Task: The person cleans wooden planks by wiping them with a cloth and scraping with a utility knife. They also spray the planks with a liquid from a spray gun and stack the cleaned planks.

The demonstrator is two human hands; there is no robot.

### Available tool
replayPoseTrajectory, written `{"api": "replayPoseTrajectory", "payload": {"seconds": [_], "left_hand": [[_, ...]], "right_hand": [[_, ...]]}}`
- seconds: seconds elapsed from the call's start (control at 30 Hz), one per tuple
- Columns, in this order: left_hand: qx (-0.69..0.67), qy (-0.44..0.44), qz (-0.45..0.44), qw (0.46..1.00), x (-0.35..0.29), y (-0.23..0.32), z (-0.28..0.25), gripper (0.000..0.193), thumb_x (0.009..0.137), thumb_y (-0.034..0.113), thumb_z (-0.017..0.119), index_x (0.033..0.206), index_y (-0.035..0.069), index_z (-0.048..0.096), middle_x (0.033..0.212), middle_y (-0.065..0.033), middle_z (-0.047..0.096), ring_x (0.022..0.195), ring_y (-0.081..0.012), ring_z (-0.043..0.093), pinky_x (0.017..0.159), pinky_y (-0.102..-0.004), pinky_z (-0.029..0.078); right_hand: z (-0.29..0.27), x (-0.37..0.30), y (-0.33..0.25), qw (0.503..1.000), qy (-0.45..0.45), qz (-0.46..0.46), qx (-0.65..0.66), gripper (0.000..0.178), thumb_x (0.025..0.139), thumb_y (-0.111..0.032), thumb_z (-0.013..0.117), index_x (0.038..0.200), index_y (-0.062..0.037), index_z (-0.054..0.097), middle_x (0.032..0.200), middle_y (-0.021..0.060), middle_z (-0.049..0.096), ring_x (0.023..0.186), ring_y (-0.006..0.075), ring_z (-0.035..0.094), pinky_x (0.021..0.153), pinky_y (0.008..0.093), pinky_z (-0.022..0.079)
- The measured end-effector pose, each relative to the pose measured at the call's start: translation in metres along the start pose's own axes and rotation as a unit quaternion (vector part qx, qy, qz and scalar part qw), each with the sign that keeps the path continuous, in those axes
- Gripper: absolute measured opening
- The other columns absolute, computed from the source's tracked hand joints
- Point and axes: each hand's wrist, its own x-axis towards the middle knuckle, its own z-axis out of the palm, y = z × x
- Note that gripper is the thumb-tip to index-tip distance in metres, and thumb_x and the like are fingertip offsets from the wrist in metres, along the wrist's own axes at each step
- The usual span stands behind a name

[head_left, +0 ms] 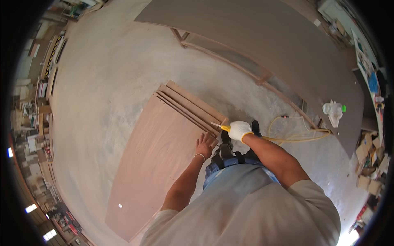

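My right hand (240, 131), in a white work glove, is closed round a yellow air blow gun (225, 128). The gun's thin nozzle points left over the corner of a stack of brown wooden panels. My bare left hand (205, 146) lies with fingers spread on the top panel (162, 135), near its edge closest to me. Small holes show along that panel's far end, and a small white label sits toward its lower left. The lower panels (193, 98) stick out in steps on the right side of the stack.
A yellow air hose (305, 139) loops across the floor to my right. Beyond it a large dark board (262, 37) rests on a wooden frame (221, 57), with a crumpled plastic bag (334, 112) on it. Cardboard scraps (371, 164) lie far right; cluttered shelving (35, 123) lines the left.
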Motion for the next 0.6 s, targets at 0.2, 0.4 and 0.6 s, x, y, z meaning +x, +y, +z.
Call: {"api": "replayPoseTrajectory", "payload": {"seconds": [0.2,0.4,0.6], "left_hand": [[-0.068,0.083,-0.132,0.985,-0.015,-0.031,0.036,0.057,0.087,0.013,0.063,0.143,0.024,0.057,0.169,-0.0095,0.024,0.156,-0.0385,0.018,0.123,-0.0553,0.024],[-0.083,0.161,-0.167,0.969,-0.013,-0.019,0.087,0.061,0.082,0.014,0.067,0.142,0.014,0.056,0.162,-0.0271,0.029,0.151,-0.0471,0.022,0.125,-0.0518,0.021],[-0.152,0.136,-0.225,0.953,0.016,0.038,0.112,0.057,0.078,0.020,0.069,0.134,0.007,0.064,0.157,-0.0339,0.032,0.149,-0.0480,0.027,0.124,-0.0490,0.024]], "right_hand": [[-0.044,0.019,-0.013,0.990,0.049,-0.124,0.041,0.036,0.086,-0.036,0.061,0.110,-0.0122,0.073,0.107,0.0174,0.073,0.101,0.0377,0.070,0.088,0.0491,0.056],[-0.005,0.002,0.108,0.999,-0.002,-0.050,0.014,0.034,0.086,-0.037,0.060,0.101,-0.0109,0.076,0.112,0.0174,0.073,0.106,0.0372,0.069,0.092,0.0501,0.055],[0.017,-0.053,0.299,0.993,0.029,0.102,0.042,0.035,0.086,-0.038,0.062,0.109,-0.0144,0.076,0.113,0.0143,0.073,0.107,0.0359,0.069,0.090,0.0497,0.055]]}}
